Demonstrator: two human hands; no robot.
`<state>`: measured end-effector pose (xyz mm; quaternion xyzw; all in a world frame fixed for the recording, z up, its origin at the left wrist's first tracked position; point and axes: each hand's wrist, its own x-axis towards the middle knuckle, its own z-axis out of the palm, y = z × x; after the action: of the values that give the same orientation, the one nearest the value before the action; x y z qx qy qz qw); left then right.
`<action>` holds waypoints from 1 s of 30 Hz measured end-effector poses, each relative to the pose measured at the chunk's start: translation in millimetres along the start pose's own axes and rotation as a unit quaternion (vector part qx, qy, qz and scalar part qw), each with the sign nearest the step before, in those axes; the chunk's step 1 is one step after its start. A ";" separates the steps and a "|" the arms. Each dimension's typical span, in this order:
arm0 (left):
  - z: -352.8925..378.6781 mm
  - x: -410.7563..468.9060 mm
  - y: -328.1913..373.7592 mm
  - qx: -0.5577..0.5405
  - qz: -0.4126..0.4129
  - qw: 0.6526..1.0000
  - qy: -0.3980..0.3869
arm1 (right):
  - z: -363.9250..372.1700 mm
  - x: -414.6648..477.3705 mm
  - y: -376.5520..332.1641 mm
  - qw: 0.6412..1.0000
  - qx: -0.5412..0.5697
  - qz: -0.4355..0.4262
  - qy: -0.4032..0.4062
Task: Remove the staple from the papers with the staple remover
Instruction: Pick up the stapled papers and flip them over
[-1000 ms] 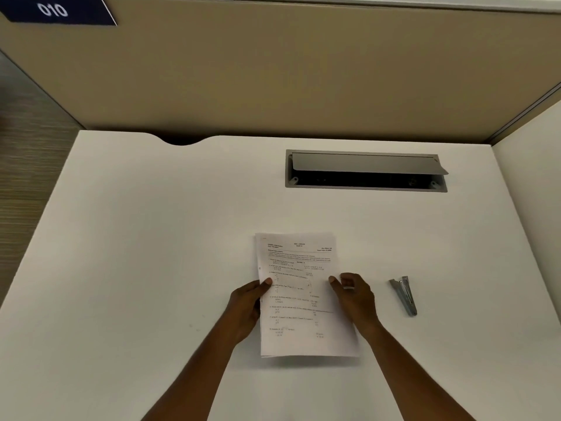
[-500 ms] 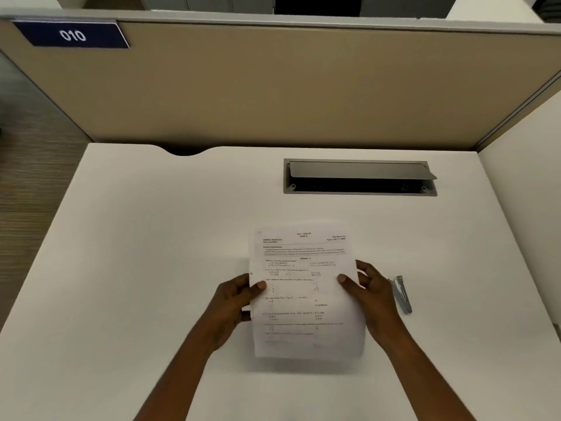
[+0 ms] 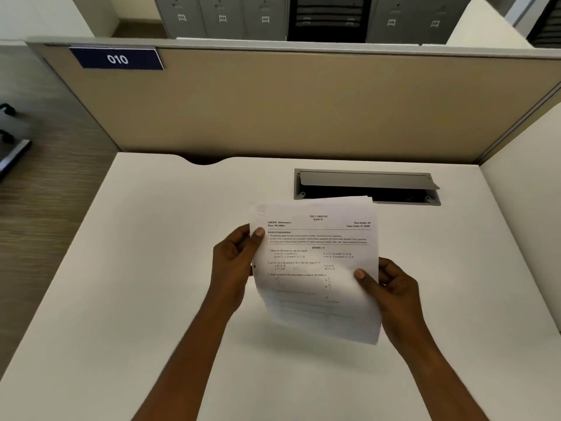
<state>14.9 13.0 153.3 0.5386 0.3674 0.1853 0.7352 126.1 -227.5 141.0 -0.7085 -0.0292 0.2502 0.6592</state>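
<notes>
Both hands are up off the white counter [image 3: 151, 284] with the papers [image 3: 315, 268] held between them, printed side facing the camera and tilted a little. The left hand [image 3: 233, 262] pinches the left edge, thumb on the front near the top, fingers curled behind. The right hand [image 3: 391, 293] grips the right edge lower down, thumb pressed on the page. A small dark mark at the top-left corner may be the staple, though it's too blurred to say. Behind the sheets, the grey cable tray [image 3: 367, 186] sits with its flap raised.
</notes>
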 end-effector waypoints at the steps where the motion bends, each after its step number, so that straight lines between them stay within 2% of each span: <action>1: 1.2 0.0 7.8 -0.006 0.016 1.000 0.006 | -0.8 -3.7 -4.6 1.000 0.002 -0.004 -0.003; 5: 5.9 -4.8 24.7 -0.013 0.057 0.998 0.023 | -1.7 -17.3 -16.1 1.000 -0.005 -0.026 -0.008; 12: 9.1 -17.3 18.9 -0.039 0.033 0.996 0.076 | 0.7 -30.7 -17.3 1.000 0.004 -0.018 -0.010; 30: 3.4 -30.2 26.3 -0.026 0.049 0.997 0.060 | 10.9 -41.1 -17.6 0.999 -0.007 -0.032 0.023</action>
<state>0.7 -0.1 188.5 0.5244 0.3788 0.2630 0.7158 91.0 -230.5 170.6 -0.7171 -0.0383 0.2127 0.6626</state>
